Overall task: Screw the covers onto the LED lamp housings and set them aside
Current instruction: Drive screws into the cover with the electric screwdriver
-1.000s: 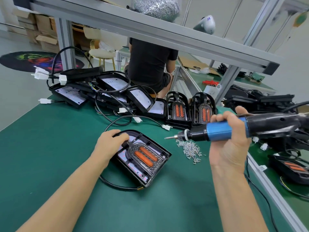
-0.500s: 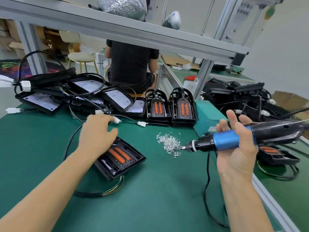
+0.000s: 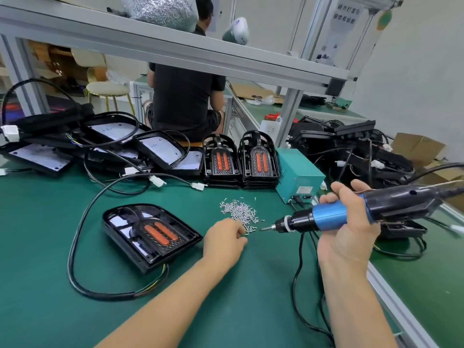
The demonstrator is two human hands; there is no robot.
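Note:
A black LED lamp housing (image 3: 150,234) with its cover and two orange strips lies flat on the green mat, its black cable (image 3: 75,247) looping around its left side. To its right, my left hand (image 3: 223,241) reaches the near edge of a pile of small silver screws (image 3: 238,212), fingers curled at the screws; whether it pinches one is hidden. My right hand (image 3: 349,227) grips a blue and black electric screwdriver (image 3: 351,212), bit pointing left toward the screws.
Two stacks of black covers (image 3: 241,159) stand upright at the back centre. Open housings with cables (image 3: 113,144) pile up at the back left. A teal power box (image 3: 298,177) sits right of the covers, with more lamps (image 3: 351,151) behind. A person in black sits beyond the bench.
My left hand has left the lamp housing and moved right to the screw pile. The screwdriver stays raised in my right hand. The view has shifted.

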